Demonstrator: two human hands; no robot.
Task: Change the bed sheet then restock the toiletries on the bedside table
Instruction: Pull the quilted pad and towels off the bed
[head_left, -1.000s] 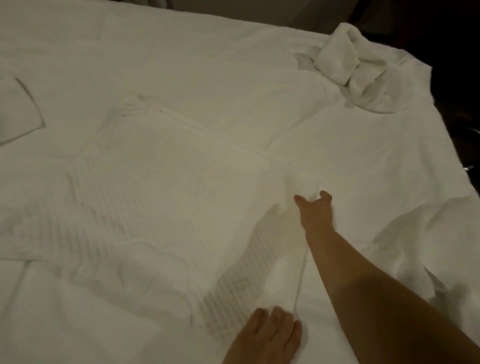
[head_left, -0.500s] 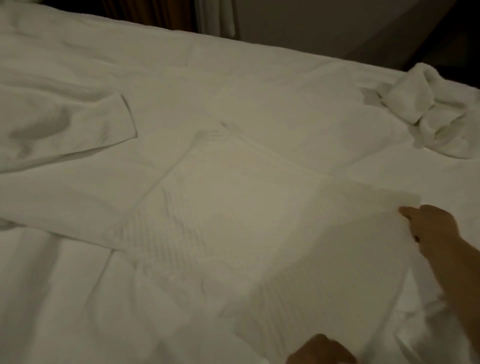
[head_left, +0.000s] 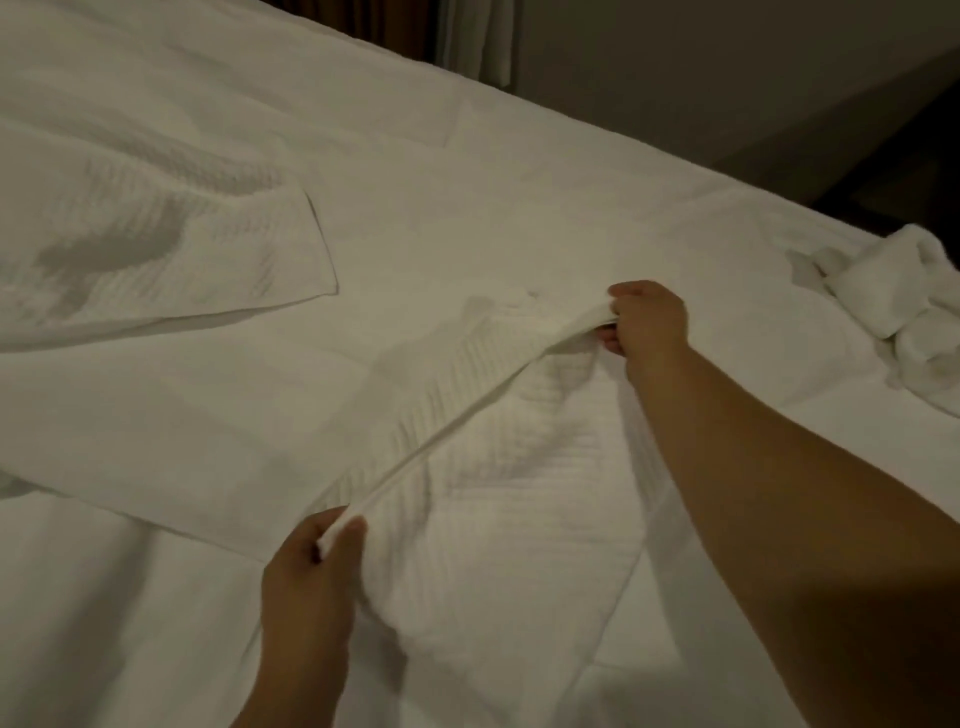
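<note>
Both hands clamped on one hemmed edge of a white waffle-weave cloth (head_left: 498, 467) (a robe or towel, hard to tell), lifted off the bed sheet (head_left: 467, 208). Left hand (head_left: 311, 561) pinching the near end, right hand (head_left: 647, 325) curled round the far end. Edge pulled taut, running diagonally from near-left to far-right; rest draped below, between the hands. Crumpled towels (head_left: 893, 306) at far right.

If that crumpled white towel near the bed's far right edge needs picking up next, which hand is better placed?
Probably the right hand. It is stretched out nearest the crumpled towel, while the left hand is close to the body. Both grip the textured cloth's folded edge, so one must release first.
</note>
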